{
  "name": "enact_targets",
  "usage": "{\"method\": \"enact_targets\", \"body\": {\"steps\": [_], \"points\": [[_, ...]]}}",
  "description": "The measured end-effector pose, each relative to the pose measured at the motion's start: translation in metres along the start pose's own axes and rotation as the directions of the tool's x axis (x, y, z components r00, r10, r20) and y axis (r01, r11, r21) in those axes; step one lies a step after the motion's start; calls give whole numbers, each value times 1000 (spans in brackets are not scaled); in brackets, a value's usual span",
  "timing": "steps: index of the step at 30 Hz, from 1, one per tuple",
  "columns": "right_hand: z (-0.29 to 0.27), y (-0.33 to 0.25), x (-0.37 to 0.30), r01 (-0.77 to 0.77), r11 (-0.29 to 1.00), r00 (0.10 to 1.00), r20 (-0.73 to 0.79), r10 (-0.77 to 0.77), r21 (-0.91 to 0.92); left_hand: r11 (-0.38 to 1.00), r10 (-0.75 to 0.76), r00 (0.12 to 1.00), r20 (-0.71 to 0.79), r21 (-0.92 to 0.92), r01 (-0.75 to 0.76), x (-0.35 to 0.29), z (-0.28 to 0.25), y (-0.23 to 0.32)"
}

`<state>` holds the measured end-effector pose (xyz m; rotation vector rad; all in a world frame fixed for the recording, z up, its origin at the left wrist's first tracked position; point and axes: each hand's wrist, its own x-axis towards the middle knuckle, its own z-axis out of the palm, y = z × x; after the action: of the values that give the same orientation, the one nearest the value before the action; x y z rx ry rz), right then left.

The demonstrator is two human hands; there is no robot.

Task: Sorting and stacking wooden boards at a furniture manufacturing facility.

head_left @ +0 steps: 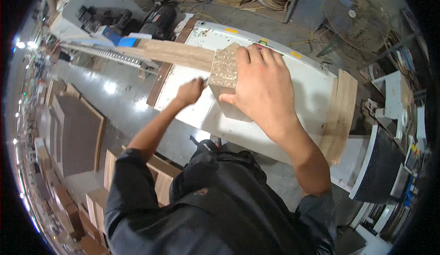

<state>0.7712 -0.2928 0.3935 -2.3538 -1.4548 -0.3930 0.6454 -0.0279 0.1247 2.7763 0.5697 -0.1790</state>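
A particleboard block [224, 71] with a speckled raw top and a smooth grey-brown side stands upright on a white worktable [293, 117]. My right hand [266, 87] grips it from the right, fingers over its upper edge and thumb against its near side. Just left of the block, my left hand [189, 92] is closed in a fist above the table; whatever it may hold is hidden. Behind that fist a long wood-grain strip [181, 55] runs leftward from the block, past the table's brown edge. Wood-grain boards [340, 115] lie across the table's right end.
A dark motor [158, 21] sits beyond the table at the far left. Large grey-brown panels [80, 133] are stacked on the left, and wood-grain pieces [160, 179] stand close by my left arm. A big caged fan [355, 19] is at the far right.
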Motion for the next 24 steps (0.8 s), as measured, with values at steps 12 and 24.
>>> {"method": "enact_targets", "body": {"steps": [12,24], "points": [[-15,-25,5,-62,987,987,136,83,-150,737,308,939,-154,-586,-338,-6,123,-32],[-17,-48,-5,-166,955,947,229,224,-246,760,427,904,8,-544,-354,21,183,7]]}}
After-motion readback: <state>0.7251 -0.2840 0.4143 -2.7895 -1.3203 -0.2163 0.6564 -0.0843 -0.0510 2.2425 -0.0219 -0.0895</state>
